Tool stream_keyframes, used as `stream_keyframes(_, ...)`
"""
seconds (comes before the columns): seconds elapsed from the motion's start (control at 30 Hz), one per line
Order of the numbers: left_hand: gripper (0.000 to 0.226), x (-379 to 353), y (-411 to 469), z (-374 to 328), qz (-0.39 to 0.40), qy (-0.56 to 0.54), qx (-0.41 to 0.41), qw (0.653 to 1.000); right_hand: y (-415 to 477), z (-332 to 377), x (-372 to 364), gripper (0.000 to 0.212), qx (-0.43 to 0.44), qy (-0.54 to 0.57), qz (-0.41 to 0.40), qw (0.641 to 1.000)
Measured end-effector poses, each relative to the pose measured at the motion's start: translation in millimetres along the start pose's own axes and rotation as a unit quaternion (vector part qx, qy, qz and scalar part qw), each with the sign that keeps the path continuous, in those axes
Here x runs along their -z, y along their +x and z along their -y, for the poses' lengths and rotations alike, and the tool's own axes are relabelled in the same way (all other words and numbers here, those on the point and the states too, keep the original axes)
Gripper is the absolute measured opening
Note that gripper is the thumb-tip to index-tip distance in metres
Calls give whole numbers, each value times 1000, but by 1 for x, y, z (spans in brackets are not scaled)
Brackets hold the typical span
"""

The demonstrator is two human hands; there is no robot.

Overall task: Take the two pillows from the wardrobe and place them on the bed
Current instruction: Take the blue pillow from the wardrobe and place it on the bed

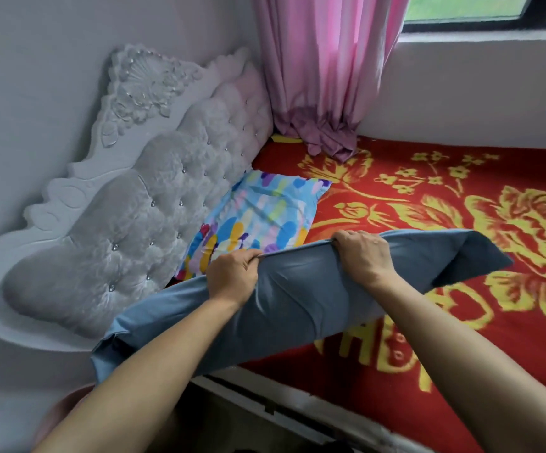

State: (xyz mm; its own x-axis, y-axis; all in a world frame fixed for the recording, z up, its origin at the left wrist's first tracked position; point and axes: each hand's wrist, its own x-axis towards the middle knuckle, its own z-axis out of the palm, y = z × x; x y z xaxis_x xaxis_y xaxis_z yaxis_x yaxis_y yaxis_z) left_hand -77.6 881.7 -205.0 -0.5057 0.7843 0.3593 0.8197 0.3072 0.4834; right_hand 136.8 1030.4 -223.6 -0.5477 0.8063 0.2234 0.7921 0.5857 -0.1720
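A long, soft pillow in a plain grey-blue cotton case (297,295) is held across the lower centre of the frame, above the near edge of the bed covered in a red blanket with yellow flowers (445,204). The left hand (232,276) is closed on the pillow's upper seam, the fabric pinched into a ridge; the right hand (363,256) is clamped over the same seam further right. A second pillow in a multicoloured brush-stroke case (258,217) already lies flat on the blanket at centre frame, against the tufted grey velvet headboard (141,217).

The held pillow is judged light and limp: both ends droop beyond the hands, and loose case flaps at the right. The smooth case may slide over the filling, so a hold taking in the filling as well as the cloth, with the hands set wide, should be preferred. Nothing fragile is involved; it can simply be lowered beside the first.
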Motion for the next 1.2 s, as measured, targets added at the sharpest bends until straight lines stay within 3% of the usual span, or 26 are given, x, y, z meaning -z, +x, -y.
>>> stream_keyframes(0.1, 12, -15, 26, 4, 2, 0, 5, 1000, 36, -4, -9, 13, 3, -9, 2, 1000)
stream_keyframes(0.27, 14, -51, 71, 22, 72, -41, 19, 996, 92, -10, -26, 11, -18, -42, 9, 999)
stream_keyframes(0.53, 8, -85, 180, 83, 114, -200, 42, 972, 214, 32, -34, 24, -51, -62, -45, 996)
stream_keyframes(0.7, 10, -111, 242, 180, 141, -211, 59, 965, 288, 95, -113, 24, -67, -35, -43, 996)
stream_keyframes(0.87, 20, -151, 273, 259, 155, -178, 100, 967, 306, 164, -219, 48, -172, 34, -57, 983)
stream_keyframes(0.97, 27, -176, 288, 281, 150, -133, 110, 973, 284, 179, -268, 60, -275, 105, 34, 955)
stream_keyframes(1.07, 43, -195, 297, 302, 239, -57, 127, 961, 243, 174, -309, 63, -261, 149, 204, 932)
stream_keyframes(1.13, 62, -204, 297, 324, 301, 10, 104, 948, 220, 170, -326, 67, -245, 153, 221, 931)
stream_keyframes(1.2, 71, -213, 290, 344, 326, 58, 94, 939, 208, 167, -337, 68, -229, 119, 179, 949)
